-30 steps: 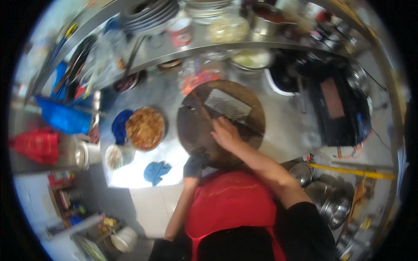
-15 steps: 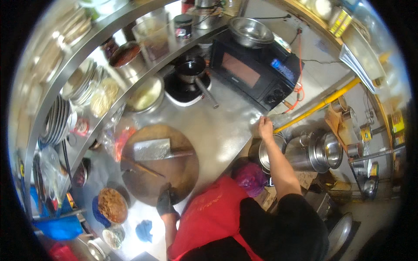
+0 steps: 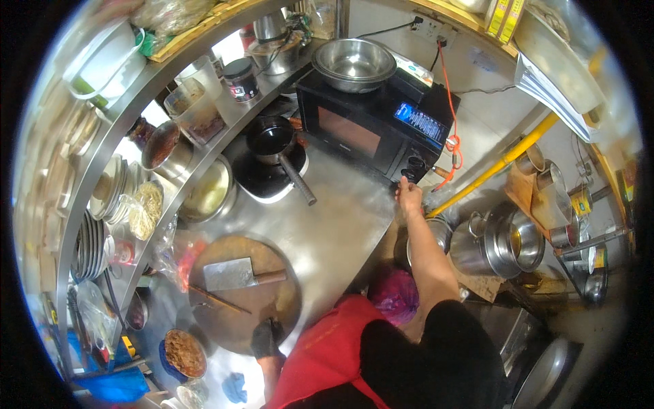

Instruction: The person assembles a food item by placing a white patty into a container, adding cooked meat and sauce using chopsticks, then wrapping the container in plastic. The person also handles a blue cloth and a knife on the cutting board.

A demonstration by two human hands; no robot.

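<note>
Microwave (image 3: 371,140), black and boxy: on grey metal counter (image 3: 340,218), just beyond right grip (image 3: 409,198).
Bare right grip: fingertips at lower round black dial (image 3: 407,174); whether closed on it, impossible to say.
Black-gloved left grip (image 3: 266,339): at near edge of round brown wooden chopping board (image 3: 274,305); finger spread too dark to tell.
Rectangular steel cleaver (image 3: 235,274), brown-handled: flat on board, beyond left grip, thin brown stick (image 3: 220,298) between.
</note>
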